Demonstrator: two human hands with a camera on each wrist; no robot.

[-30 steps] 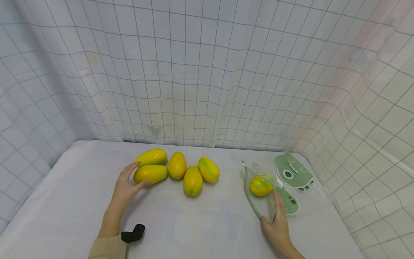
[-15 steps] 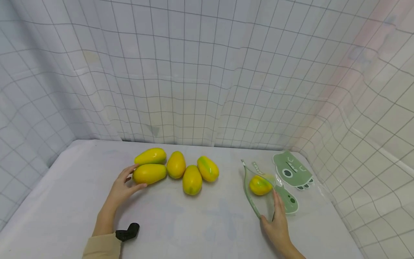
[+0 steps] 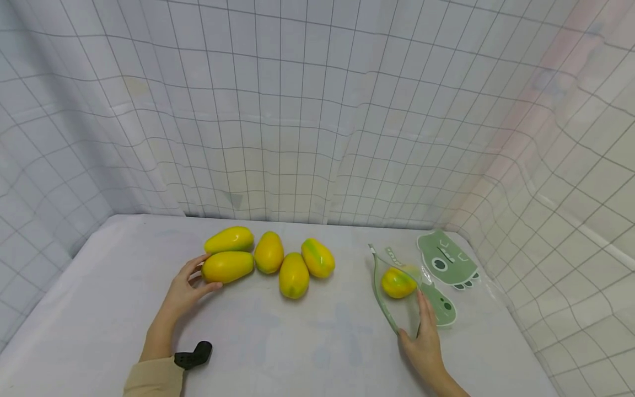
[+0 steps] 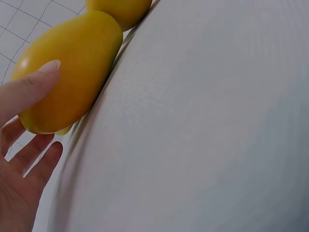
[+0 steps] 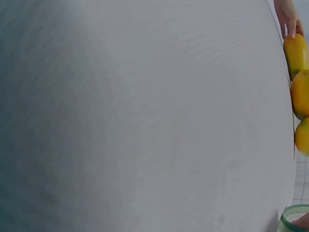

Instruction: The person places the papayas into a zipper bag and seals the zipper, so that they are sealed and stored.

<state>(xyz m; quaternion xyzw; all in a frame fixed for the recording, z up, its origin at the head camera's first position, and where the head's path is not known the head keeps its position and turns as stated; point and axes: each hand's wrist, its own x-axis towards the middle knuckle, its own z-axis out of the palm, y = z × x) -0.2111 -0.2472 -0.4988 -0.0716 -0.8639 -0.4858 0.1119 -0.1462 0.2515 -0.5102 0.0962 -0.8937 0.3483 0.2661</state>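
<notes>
My left hand [image 3: 182,289] is at the near end of a yellow papaya [image 3: 228,267] that lies crosswise at the front left of a group. In the left wrist view the thumb overlaps the papaya's [image 4: 72,72] side, and the other fingertips [image 4: 54,153] are spread out just past its end. On the right, my right hand [image 3: 424,344] is spread at the mouth of a clear bag [image 3: 383,303] with a green rim and green dinosaur print. Its thumb is at the rim's near end and its fingers lie along the other side. One green-streaked yellow papaya [image 3: 398,283] shows inside the bag.
Behind the nearest papaya lies another papaya [image 3: 230,240]. Several more, including a green-striped papaya [image 3: 318,258], lie to its right. A flat green dinosaur-head shape [image 3: 446,259] is beside the bag. A white gridded curtain [image 3: 288,110] surrounds the white table [image 3: 317,347].
My left hand has drawn back slightly toward the left, its thumb sliding off the papaya's middle toward its end. The papayas, the bag and my right hand keep their places.
</notes>
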